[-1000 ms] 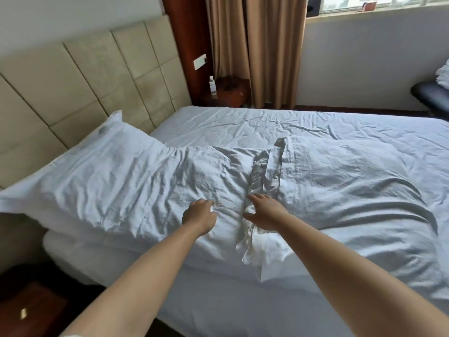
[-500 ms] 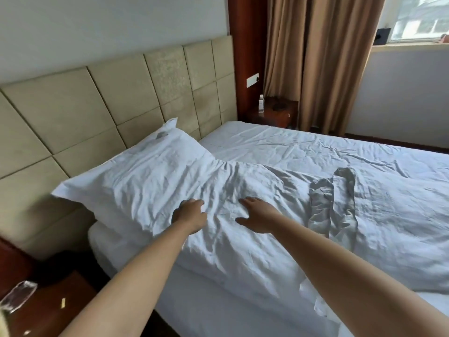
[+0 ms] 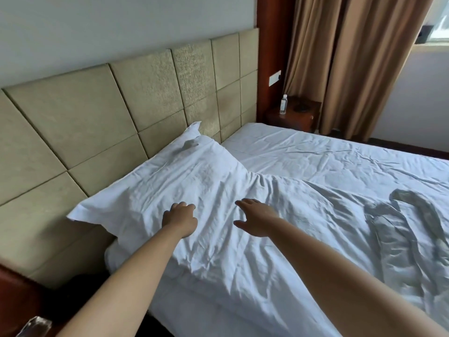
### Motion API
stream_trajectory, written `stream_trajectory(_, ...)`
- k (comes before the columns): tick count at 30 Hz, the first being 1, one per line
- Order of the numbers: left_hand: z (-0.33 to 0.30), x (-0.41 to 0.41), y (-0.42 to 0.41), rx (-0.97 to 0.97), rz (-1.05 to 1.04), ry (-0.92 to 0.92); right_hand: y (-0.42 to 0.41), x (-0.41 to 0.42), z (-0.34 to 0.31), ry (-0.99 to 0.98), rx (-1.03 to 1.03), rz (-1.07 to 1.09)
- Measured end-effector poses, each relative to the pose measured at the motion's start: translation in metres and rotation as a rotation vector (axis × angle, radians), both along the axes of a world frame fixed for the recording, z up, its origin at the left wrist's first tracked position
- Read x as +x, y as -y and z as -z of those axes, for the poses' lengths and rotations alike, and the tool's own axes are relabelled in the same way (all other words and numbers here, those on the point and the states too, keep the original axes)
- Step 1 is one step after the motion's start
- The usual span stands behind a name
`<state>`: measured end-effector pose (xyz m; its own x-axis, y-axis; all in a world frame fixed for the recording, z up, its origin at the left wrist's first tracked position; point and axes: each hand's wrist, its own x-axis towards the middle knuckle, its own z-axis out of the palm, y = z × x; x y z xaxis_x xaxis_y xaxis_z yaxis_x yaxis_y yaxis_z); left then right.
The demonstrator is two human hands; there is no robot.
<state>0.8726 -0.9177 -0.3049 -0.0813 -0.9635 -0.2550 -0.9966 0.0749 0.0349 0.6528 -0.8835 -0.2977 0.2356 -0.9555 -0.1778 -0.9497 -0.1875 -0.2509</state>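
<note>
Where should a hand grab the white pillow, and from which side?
Probably best to take the pillow by its near corner flap, pinching it from the lower left on the bedside. That flap is thin and flat and juts out free with shadow beneath it, so fingers should get under it. The far corner sits against the headboard, leaving little room.

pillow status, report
Left hand curled on pillow, grip unclear. Right hand open, spread beside it. Pillow wrinkled, by headboard. Bunched duvet lies right, clear of hands.
</note>
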Motion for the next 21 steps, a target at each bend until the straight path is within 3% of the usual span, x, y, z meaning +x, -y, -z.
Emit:
stream_trajectory(14, -0.023, 0.038, 0.011, -0.095, -0.153, -0.084, 0.067, 0.035, -0.011, 0.063, -0.068, -0.14)
stream_trajectory(21, 0.0, 0.088, 0.081, -0.07, -0.243, -0.167, 0.123, 0.093, 0.015, 0.254, 0.059, -0.013)
